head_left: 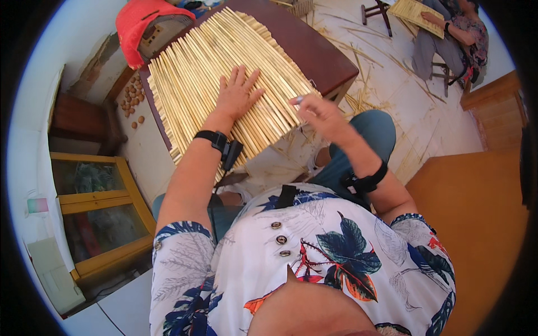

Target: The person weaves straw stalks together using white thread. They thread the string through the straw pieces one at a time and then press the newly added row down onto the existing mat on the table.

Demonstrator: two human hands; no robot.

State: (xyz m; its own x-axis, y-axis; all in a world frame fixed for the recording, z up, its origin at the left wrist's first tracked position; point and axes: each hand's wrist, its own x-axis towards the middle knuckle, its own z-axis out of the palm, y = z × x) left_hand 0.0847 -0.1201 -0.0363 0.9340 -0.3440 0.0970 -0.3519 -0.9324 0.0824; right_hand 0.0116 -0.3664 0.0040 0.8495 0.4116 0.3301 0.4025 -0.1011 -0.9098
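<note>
A mat of pale yellow stalks (224,73) laid side by side covers much of a dark red table (314,47). Its far side has a ragged, frilled edge. My left hand (238,96) lies flat on the middle of the mat, fingers spread, holding nothing. At the mat's near right corner is my right hand (324,117), its fingers curled together and slightly blurred. A small greyish spot shows at those fingertips; what it is, I cannot make out. Black bands circle both wrists.
A red cloth (134,28) drapes over something beyond the mat's left. Loose stalks (358,67) litter the floor at right. Another person (448,42) sits far right with a similar mat (414,12). Brown round things (133,95) lie left, near a glass-fronted cabinet (101,207).
</note>
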